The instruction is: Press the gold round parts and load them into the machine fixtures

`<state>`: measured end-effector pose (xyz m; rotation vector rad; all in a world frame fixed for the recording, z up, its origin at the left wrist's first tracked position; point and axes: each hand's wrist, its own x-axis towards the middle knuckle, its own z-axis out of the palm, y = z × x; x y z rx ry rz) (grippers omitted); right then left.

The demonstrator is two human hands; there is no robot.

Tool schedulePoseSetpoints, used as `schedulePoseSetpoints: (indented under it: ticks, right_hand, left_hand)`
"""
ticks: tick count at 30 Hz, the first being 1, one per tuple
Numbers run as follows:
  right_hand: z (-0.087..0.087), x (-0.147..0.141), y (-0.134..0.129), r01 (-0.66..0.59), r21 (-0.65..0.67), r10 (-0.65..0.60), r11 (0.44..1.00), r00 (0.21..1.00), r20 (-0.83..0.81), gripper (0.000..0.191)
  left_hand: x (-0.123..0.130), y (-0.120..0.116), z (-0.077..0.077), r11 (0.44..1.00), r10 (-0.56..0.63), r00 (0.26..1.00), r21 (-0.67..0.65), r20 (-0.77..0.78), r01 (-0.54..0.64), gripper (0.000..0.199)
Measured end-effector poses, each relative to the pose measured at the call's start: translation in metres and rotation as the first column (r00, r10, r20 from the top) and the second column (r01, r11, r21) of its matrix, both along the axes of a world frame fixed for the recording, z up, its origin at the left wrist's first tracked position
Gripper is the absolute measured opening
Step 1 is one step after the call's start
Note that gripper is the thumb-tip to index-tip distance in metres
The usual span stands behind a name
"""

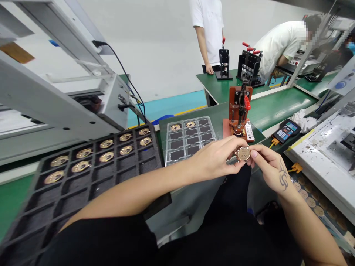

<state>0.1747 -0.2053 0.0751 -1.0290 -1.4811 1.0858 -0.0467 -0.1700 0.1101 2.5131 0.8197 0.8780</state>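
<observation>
Between my two hands is a round gold-coloured watch case (pixel 243 153), its engraved back turned up towards me. My left hand (pixel 219 157) grips its left side with thumb and fingers. My right hand (pixel 264 162) pinches the right edge, the thumb lying near the rim. Just beyond them stands a small toggle press (pixel 240 107) with a red handle and brown plates. To the left of the press lies a clear plastic tray (pixel 190 138) with two gold watch parts in its far row. The fingertips under the case are hidden.
A black compartment tray (pixel 111 170) at left holds several gold watch cases. On the right are a keypad controller (pixel 285 131), a white machine bed (pixel 330 147) and several round discs (pixel 310 201) below it. Two people and black presses (pixel 248 66) are at the far bench.
</observation>
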Motion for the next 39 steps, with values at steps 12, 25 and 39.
schedulePoseSetpoints:
  ticks: [12, 25, 39]
  right_hand:
    - [0.002, -0.001, -0.005, -0.037, -0.02, 0.037, 0.999, 0.999, -0.013, 0.031]
    - [-0.01, -0.012, -0.007, -0.031, -0.037, 0.03, 0.999, 0.999, -0.042, 0.029]
    - [-0.012, -0.002, -0.033, -0.191, -0.129, 0.145, 0.973, 0.942, -0.302, 0.025]
  left_hand:
    - [-0.003, -0.006, -0.002, 0.998, -0.003, 0.999, -0.066, 0.043, 0.006, 0.024]
    - [-0.012, -0.015, -0.006, 0.995, 0.018, 0.999, -0.103, 0.034, -0.015, 0.023]
    - [-0.007, -0.028, 0.004, 0.991, -0.025, 0.992, -0.126, 0.125, 0.041, 0.03]
